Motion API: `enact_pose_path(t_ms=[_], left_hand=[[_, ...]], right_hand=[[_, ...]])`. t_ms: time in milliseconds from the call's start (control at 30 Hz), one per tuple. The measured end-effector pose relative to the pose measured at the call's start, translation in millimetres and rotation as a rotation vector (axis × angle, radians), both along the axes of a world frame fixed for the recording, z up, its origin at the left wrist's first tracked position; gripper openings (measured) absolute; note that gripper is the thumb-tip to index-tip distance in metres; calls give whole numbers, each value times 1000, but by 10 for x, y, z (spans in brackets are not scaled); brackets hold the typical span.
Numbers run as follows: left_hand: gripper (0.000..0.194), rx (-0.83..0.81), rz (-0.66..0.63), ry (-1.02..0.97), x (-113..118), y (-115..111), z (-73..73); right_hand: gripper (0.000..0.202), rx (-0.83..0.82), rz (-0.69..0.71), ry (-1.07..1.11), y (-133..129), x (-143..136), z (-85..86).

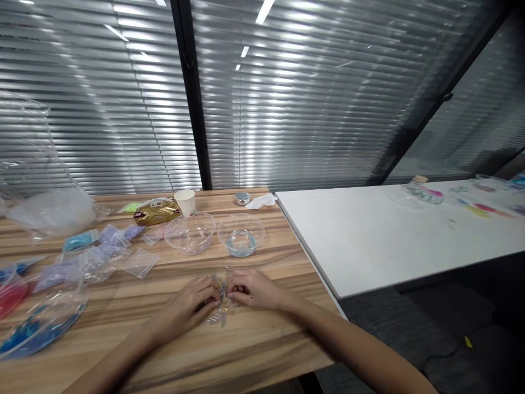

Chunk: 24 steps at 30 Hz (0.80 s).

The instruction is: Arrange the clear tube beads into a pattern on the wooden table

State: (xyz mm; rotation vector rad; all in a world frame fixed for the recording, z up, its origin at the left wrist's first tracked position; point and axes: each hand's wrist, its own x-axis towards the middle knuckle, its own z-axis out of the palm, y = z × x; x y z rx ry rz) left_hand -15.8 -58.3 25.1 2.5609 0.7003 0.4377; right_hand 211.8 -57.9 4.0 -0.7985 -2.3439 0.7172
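Note:
My left hand [193, 300] and my right hand [254, 290] come close together low over the wooden table [270, 339]. Thumb and fingers are pinched on both sides, and whatever lies between them is too small to name. Between and just below the fingertips is a loose cluster of small, thin, clear-and-greyish pieces [217, 316], some looking striped. Beyond the hands stand two clear round bowls; the left bowl [191, 234] looks nearly bare inside, while the right bowl [241, 224] has a smaller pale-blue-tinted dish shape [241, 243] at its bottom.
Small zip bags [106, 251] with purple and blue contents spread over the left side. At near left is a clear tray [41, 323] of blue pieces. A paper cup [185, 202], gold packet [156, 211], round tin [241, 198] and tissue [261, 201] stand behind. A white table [385, 235] adjoins on the right.

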Motion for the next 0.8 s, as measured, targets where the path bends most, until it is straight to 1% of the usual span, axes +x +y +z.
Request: enact_pose_path(t_ms=[233,500,800], left_hand=[[17,3,-4,-7,2,2,11],[18,17,-12,-22,-11,23,-42],[18,9,-5,4,-9,12,-6]], right_hand=[[6,-3,-1,-21,-6,11,24],[7,-2,-1,-44,-15,6,57],[7,3,-1,-52,-17,8,60]])
